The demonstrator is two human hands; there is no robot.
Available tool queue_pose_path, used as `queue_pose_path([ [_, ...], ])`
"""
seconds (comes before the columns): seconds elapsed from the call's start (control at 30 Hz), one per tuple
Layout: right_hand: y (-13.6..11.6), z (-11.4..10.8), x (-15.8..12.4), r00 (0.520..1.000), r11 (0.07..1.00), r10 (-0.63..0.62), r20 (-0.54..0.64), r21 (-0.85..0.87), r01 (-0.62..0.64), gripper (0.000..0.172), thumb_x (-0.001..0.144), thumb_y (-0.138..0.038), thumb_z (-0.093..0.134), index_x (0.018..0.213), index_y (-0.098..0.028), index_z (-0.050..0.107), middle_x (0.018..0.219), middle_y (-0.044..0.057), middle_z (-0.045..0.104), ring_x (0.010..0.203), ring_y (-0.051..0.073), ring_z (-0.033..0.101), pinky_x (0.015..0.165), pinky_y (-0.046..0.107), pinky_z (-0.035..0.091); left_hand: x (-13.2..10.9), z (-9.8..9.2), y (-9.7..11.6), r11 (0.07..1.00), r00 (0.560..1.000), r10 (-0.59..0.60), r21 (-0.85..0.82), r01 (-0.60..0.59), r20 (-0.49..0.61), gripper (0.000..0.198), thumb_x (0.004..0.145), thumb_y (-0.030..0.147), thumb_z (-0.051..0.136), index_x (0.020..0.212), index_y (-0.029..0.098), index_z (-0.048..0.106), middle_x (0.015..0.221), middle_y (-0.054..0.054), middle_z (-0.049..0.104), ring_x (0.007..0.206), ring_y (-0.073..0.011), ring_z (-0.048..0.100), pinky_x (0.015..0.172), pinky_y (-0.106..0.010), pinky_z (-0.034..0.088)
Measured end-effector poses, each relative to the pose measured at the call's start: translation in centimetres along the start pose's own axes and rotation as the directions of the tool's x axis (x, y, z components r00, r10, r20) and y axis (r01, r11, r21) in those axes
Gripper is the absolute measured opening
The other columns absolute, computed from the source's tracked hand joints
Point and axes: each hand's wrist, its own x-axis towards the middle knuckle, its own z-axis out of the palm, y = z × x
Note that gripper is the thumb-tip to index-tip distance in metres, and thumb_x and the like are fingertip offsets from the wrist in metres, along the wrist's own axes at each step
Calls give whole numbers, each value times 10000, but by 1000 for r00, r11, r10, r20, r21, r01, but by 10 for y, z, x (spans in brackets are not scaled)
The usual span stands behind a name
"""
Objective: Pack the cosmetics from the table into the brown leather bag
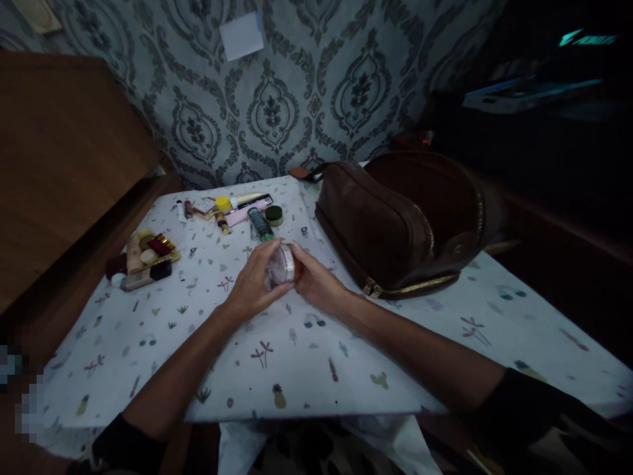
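Between my two hands, over the middle of the table, is a small round jar [283,264] with a clear, pinkish look. My left hand [252,280] is closed around its left side, thumb below and fingers above. From the right, my right hand [316,280] grips the other side, its fingers partly hidden behind the jar. Just beyond my left fingertips lies a dark tube with a green cap [260,223]. Beside that tube stands a low jar with a dark green lid [273,215].
A brown leather bag [370,224] gapes unzipped on the right. Cosmetics lie in two groups: a pink tube [244,213] and yellow-lidded jar [223,203] at the back, a black-capped bottle [147,275] among others at left. A patterned cloth [262,382] covers the table; wooden furniture [69,165] borders it.
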Motion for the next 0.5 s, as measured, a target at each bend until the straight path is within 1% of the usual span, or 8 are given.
queue_pose_path([
  [0.1, -3, -4, 1, 999, 1000, -2, 43, -19, 3, 360, 787, -512, 723, 1009, -229, 715, 1043, 25, 733, 1073, 211, 643, 955, 339, 491, -2, 1, -3, 988, 987, -150, -37, 148, -56, 768, 843, 521, 704, 1481, 271, 356, 1412, -135, 514, 1286, -316, 521, 1019, -441, 475],
  [0.17, -4, -6, 1, 998, 998, 14, 58, -54, -11, 366, 777, -482, 737, 1030, -218, 717, 1071, 42, 733, 1056, 215, 650, 936, 340, 495, -2, 1, -3, 971, 972, -228, -83, 223, -53, 784, 808, 542, 733, 1453, 254, 393, 1382, -136, 539, 1233, -313, 553, 955, -413, 498],
  [0.27, -5, -9, 2, 999, 997, 29, 34, -69, -27, 380, 749, -450, 763, 1047, -218, 719, 1070, 47, 737, 1038, 220, 660, 888, 337, 515, -2, -1, -1, 938, 949, -314, -159, 307, -23, 766, 793, 546, 744, 1420, 240, 430, 1329, -130, 583, 1134, -294, 597, 889, -382, 505],
  [0.37, -5, -10, 2, 1000, 996, 2, 8, -86, -2, 392, 721, -405, 789, 1063, -225, 718, 1085, 44, 735, 1023, 223, 668, 863, 344, 536, -2, -2, 0, 903, 926, -378, -214, 372, 11, 723, 814, 560, 713, 1401, 231, 450, 1259, -117, 627, 1019, -266, 624, 839, -363, 501],
  [0.5, -5, -11, 1, 1000, 995, -13, -18, -102, 11, 403, 724, -362, 795, 1096, -236, 705, 1134, 50, 716, 1038, 224, 659, 870, 356, 550, -2, -3, -1, 868, 912, -409, -293, 400, 35, 683, 831, 594, 673, 1374, 230, 475, 1138, -95, 663, 871, -223, 616, 750, -331, 495],
])
